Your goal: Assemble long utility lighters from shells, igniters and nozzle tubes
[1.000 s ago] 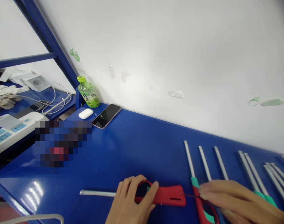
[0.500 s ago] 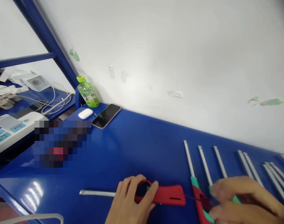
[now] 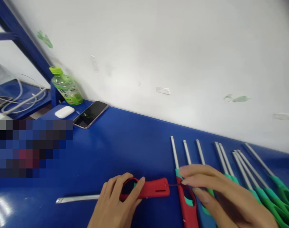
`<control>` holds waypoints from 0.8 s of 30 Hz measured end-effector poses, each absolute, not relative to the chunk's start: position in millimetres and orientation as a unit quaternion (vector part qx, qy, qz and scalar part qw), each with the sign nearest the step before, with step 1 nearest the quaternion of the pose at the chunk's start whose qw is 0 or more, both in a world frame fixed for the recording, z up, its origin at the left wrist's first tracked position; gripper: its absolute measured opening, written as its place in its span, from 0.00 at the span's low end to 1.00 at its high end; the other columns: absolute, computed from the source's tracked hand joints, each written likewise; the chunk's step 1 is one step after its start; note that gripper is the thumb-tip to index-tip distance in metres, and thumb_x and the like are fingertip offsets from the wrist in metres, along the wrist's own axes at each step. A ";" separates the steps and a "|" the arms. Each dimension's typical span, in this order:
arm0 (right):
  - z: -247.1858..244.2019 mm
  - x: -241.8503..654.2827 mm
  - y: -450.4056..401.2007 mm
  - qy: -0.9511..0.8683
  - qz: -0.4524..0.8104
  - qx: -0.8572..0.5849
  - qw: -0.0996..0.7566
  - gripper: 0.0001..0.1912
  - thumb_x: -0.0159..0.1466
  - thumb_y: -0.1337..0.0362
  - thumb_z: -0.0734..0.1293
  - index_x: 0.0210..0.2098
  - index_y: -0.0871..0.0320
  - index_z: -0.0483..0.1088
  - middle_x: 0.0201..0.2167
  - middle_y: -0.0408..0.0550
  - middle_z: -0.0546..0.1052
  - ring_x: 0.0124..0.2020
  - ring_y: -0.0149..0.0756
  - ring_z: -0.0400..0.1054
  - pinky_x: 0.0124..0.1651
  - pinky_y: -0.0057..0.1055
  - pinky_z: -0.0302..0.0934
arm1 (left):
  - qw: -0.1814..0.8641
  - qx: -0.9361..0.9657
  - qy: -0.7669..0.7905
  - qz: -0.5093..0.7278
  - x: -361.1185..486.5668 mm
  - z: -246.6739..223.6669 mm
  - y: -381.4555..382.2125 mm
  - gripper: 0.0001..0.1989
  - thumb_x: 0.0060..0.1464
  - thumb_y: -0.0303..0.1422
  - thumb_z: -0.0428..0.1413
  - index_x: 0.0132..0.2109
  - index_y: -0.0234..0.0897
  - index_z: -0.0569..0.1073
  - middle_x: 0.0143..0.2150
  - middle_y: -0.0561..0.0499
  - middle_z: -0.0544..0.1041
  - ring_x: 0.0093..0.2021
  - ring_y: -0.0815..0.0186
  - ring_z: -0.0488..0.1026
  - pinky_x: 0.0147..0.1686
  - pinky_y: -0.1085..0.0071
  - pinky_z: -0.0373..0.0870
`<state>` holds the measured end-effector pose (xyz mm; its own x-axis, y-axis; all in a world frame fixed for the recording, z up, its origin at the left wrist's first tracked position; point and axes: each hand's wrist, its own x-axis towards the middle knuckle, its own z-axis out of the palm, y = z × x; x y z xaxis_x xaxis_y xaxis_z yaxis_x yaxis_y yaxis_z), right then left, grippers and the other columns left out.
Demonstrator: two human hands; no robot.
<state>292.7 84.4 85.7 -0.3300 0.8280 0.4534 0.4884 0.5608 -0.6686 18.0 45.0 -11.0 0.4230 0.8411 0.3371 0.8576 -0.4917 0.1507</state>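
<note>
My left hand is wrapped round the red handle of a long-nosed gas lighter, which lies across the blue table with its silver tube pointing left. From the handle's right end runs a thin dark cord. The fingertips of my right hand are closed at the cord's far end, over a second red lighter lying lengthwise. Beneath that hand a blue lighter is partly hidden.
Several green lighters lie at the right, tubes toward the white wall. At the back left are a phone, a white case and a green-capped bottle. A pixelated patch covers something at the left.
The view has swung to the right, showing more green lighters. My right hand has come closer to the red lighter's end and is less blurred. The left hand keeps its hold.
</note>
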 end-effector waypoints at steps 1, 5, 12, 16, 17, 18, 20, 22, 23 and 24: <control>87.7 290.5 85.3 -0.785 0.217 -0.420 0.400 0.13 0.70 0.70 0.68 0.48 0.44 0.77 0.48 0.47 0.81 0.44 0.37 0.80 0.40 0.23 0.77 | 0.025 -0.845 -0.500 -0.187 16.6 -11.2 46.1 0.24 0.71 0.32 0.52 0.70 0.50 0.68 0.58 0.42 0.74 0.51 0.54 0.75 0.44 0.58 0.82; 92.1 285.3 85.5 -0.777 0.255 -0.414 0.399 0.14 0.71 0.72 0.67 0.45 0.45 0.78 0.41 0.45 0.80 0.41 0.35 0.80 0.41 0.25 0.77 | 0.027 -0.846 -0.496 -0.192 14.4 -9.5 48.3 0.24 0.70 0.32 0.53 0.70 0.49 0.68 0.57 0.43 0.75 0.51 0.56 0.75 0.44 0.61 0.82; 93.1 281.5 85.3 -0.755 0.287 -0.426 0.408 0.11 0.69 0.72 0.70 0.43 0.48 0.77 0.44 0.46 0.81 0.48 0.38 0.79 0.44 0.27 0.76 | 0.017 -0.845 -0.498 -0.195 15.8 -6.7 49.6 0.24 0.70 0.32 0.52 0.69 0.51 0.69 0.58 0.43 0.74 0.52 0.55 0.75 0.44 0.60 0.81; 88.8 282.7 87.9 -0.762 0.275 -0.408 0.421 0.12 0.69 0.75 0.69 0.38 0.50 0.76 0.38 0.44 0.79 0.41 0.34 0.78 0.40 0.25 0.75 | 0.018 -0.845 -0.498 -0.194 16.0 -8.2 49.9 0.24 0.70 0.32 0.52 0.70 0.52 0.68 0.58 0.44 0.75 0.52 0.56 0.75 0.45 0.61 0.81; 88.2 283.5 88.0 -0.765 0.271 -0.406 0.420 0.13 0.69 0.77 0.67 0.40 0.50 0.76 0.39 0.44 0.78 0.40 0.32 0.77 0.38 0.24 0.74 | 0.019 -0.844 -0.500 -0.192 16.1 -8.3 49.7 0.24 0.71 0.33 0.52 0.70 0.52 0.68 0.58 0.44 0.75 0.52 0.56 0.75 0.46 0.61 0.80; 88.1 284.3 87.9 -0.769 0.268 -0.405 0.415 0.15 0.69 0.78 0.66 0.42 0.50 0.77 0.41 0.45 0.79 0.40 0.31 0.78 0.38 0.23 0.74 | 0.019 -0.843 -0.503 -0.189 16.2 -8.2 49.5 0.24 0.71 0.33 0.52 0.70 0.53 0.68 0.58 0.44 0.75 0.51 0.56 0.75 0.46 0.61 0.80; 89.1 285.3 87.9 -0.776 0.264 -0.407 0.403 0.20 0.70 0.78 0.63 0.50 0.48 0.77 0.45 0.45 0.80 0.44 0.31 0.78 0.40 0.22 0.75 | 0.019 -0.842 -0.504 -0.190 16.5 -7.8 49.1 0.23 0.71 0.33 0.51 0.69 0.53 0.69 0.58 0.45 0.76 0.51 0.56 0.75 0.46 0.62 0.80; 91.5 284.9 88.3 -0.781 0.263 -0.409 0.391 0.22 0.71 0.78 0.63 0.54 0.47 0.77 0.51 0.45 0.81 0.49 0.33 0.79 0.45 0.23 0.76 | 0.017 -0.841 -0.506 -0.191 16.7 -7.4 49.1 0.23 0.71 0.33 0.51 0.69 0.53 0.69 0.58 0.44 0.75 0.51 0.56 0.75 0.46 0.61 0.80; 92.7 284.1 88.6 -0.781 0.263 -0.411 0.391 0.21 0.71 0.77 0.63 0.53 0.47 0.77 0.51 0.45 0.82 0.50 0.34 0.79 0.47 0.25 0.76 | 0.017 -0.841 -0.505 -0.192 16.7 -7.5 49.1 0.23 0.71 0.32 0.51 0.69 0.53 0.69 0.58 0.44 0.75 0.51 0.56 0.75 0.46 0.61 0.80; 93.7 283.0 88.9 -0.778 0.265 -0.411 0.394 0.18 0.71 0.76 0.65 0.49 0.48 0.78 0.51 0.46 0.82 0.50 0.36 0.79 0.47 0.26 0.77 | 0.018 -0.842 -0.504 -0.193 16.6 -7.7 49.2 0.24 0.71 0.33 0.51 0.70 0.53 0.68 0.58 0.44 0.75 0.51 0.56 0.75 0.45 0.60 0.80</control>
